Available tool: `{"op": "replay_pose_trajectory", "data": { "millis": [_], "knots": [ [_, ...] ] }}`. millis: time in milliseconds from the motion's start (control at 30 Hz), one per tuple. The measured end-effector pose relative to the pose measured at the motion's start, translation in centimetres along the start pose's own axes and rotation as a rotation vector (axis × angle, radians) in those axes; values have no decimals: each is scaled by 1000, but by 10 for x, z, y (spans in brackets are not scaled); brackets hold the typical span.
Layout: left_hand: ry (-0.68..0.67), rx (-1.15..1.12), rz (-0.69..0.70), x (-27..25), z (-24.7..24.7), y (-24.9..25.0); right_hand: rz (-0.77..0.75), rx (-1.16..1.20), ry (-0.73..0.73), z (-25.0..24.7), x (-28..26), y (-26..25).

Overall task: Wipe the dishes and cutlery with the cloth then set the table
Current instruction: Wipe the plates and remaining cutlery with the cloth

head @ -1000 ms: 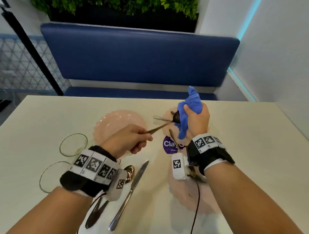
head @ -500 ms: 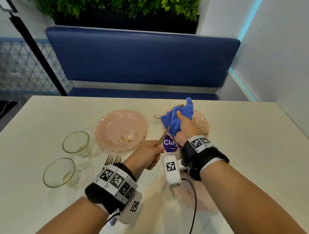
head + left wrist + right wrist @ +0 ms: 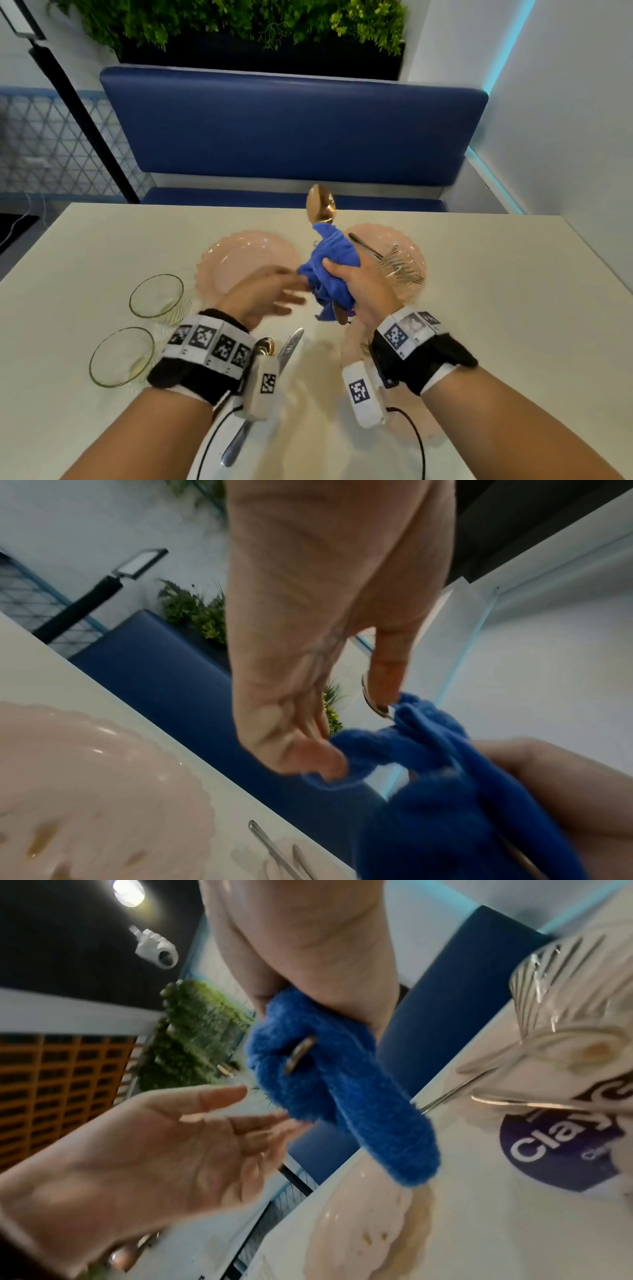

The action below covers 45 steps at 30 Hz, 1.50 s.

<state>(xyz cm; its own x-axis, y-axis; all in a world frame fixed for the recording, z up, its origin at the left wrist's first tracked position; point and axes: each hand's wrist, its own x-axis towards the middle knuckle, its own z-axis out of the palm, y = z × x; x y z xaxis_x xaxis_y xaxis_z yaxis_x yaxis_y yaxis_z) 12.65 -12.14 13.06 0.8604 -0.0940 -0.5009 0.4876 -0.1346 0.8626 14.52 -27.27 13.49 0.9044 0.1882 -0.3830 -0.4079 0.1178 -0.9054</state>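
**Mid-wipe: one spoon in the cloth, most of the table not yet set**

Head view: right hand (image 3: 359, 287) clenched around the blue cloth (image 3: 330, 270), with the gold spoon (image 3: 320, 205) wrapped inside it, bowl poking up above the fabric, handle tip showing below the fist. Left hand (image 3: 265, 294) blurred, fingers loosely spread, just beside the cloth, gripping nothing. Two pink plates (image 3: 246, 260) on the table (image 3: 513, 308), the right-hand one carrying a fork (image 3: 399, 267); two glass bowls (image 3: 156, 298) to the left; a knife (image 3: 289, 346) and another spoon near the left wrist. By the look of it, wiping under way and the laying-out not begun.

Left wrist view: fingers (image 3: 308, 753) extended, tips brushing the cloth (image 3: 445, 764); whether pinching it, impossible to say through the blur. Plate (image 3: 85, 791) below shows brown specks, so probably unwiped.

Right wrist view: cloth (image 3: 342, 1085) squeezed in the fist, spoon-handle end (image 3: 301, 1053) peeping out; left palm (image 3: 164, 1137) open, facing the cloth. Smears visible on the nearest plate (image 3: 359, 1231).
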Motion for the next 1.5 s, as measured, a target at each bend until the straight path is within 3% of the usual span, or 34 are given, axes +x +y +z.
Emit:
{"op": "replay_pose_trajectory", "data": {
  "millis": [67, 133, 300, 367, 533, 633, 700, 767, 933, 1067, 1367, 1500],
  "knots": [
    [110, -49, 79, 7, -8, 6, -14, -122, -6, 1, -4, 4],
    [110, -99, 133, 9, -2, 10, -46, -238, -13, 9, -2, 7],
    [159, -398, 61, 14, 12, -1, -24, -298, -90, 15, -9, 26],
    [244, -541, 55, 20, 2, -7, -8, -299, -116, 11, -13, 42],
    [237, -410, 94, 22, 8, -18, 40, -230, -155, 0, -17, 58],
    [358, -512, 124, 20, 3, -25, 93, -226, -245, -14, -19, 57],
    [431, -572, 112, 21, -15, -30, 46, -233, -208, -26, -18, 54],
    [413, -443, 88, 20, -22, -43, -7, -154, -160, -38, -13, 47],
    [333, 96, -28, 11, 15, -101, -133, 89, -107, -59, -6, 10],
    [334, 387, -108, 12, 32, -145, -120, 170, 28, -63, 6, -2],
    [429, 591, -89, 3, 46, -148, -95, 208, -40, -68, 18, 3],
    [617, 534, -7, 16, 16, -123, -95, 228, -67, -60, 26, 2]
  ]
}}
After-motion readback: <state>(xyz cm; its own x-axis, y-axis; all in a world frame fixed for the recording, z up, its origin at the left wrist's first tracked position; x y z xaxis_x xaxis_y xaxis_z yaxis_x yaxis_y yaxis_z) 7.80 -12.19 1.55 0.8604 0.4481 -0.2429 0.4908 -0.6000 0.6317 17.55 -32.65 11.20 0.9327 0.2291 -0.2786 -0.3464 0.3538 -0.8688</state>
